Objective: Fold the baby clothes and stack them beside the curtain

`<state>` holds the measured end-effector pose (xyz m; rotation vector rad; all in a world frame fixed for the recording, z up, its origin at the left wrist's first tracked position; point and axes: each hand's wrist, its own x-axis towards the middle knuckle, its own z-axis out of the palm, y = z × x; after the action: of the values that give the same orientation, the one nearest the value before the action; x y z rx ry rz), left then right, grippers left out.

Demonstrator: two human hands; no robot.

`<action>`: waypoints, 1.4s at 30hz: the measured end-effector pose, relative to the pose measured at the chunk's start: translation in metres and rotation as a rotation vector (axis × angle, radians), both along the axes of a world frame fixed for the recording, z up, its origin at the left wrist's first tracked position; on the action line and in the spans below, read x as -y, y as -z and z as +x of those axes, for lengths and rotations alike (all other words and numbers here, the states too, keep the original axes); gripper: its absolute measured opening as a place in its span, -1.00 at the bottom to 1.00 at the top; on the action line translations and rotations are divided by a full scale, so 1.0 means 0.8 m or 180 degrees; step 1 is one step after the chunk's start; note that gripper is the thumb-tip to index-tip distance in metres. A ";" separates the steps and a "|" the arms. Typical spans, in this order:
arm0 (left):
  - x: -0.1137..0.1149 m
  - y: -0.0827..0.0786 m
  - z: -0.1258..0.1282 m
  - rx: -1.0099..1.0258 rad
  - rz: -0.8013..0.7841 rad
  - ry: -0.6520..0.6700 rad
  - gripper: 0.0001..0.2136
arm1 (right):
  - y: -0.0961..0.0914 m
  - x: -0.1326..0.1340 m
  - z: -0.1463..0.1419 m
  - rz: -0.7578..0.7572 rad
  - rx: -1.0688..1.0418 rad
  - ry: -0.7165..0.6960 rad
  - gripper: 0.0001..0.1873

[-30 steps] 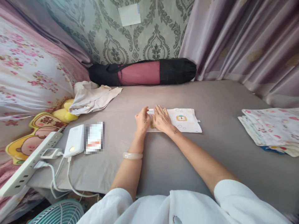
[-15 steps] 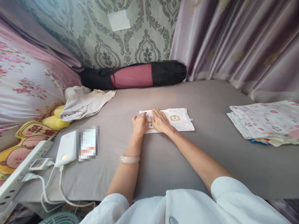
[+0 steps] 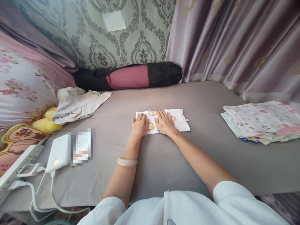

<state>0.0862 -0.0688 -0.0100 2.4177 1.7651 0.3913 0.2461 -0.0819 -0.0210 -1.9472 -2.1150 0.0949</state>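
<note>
A white cloth [image 3: 181, 121] with orange and teal animal prints lies folded into a flat rectangle on the grey sheet. My left hand [image 3: 140, 125] rests palm down on its left end, fingers stretched out. Beside it, my right hand [image 3: 165, 122] lies flat across the middle of the cloth with its fingers spread. Both palms press on the fabric and hide parts of the print. A small white tag sticks out at the cloth's right edge.
On the right lies a stack of folded printed cloths [image 3: 260, 120]. A rolled mat in a black and pink bag [image 3: 127, 76] lies along the wall. To the left are a crumpled beige cloth [image 3: 79, 106], a white power bank [image 3: 58, 153] with cables and a power strip [image 3: 21, 168].
My left hand's fingers have gone from curled at the cloth's left end to laid flat on it. More of the animal print shows now. The view has shifted slightly right.
</note>
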 end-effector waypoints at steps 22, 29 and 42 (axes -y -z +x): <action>-0.003 0.011 -0.001 -0.0012 0.0073 -0.0100 -0.59 | -0.004 0.010 0.046 -0.0068 -0.0004 0.0300 -0.36; 0.000 0.011 0.002 -0.0018 0.0145 -0.0202 -0.56 | -0.004 0.014 0.078 0.0035 0.0206 0.0599 -0.34; -0.018 -0.002 0.005 -0.0521 0.0404 -0.0112 -0.59 | -0.022 0.003 0.104 -0.0010 0.0428 0.0501 -0.52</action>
<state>0.0906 -0.0542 -0.0083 2.5759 1.9057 0.3267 0.3295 -0.0846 -0.0038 -2.1695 -2.0322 -0.0650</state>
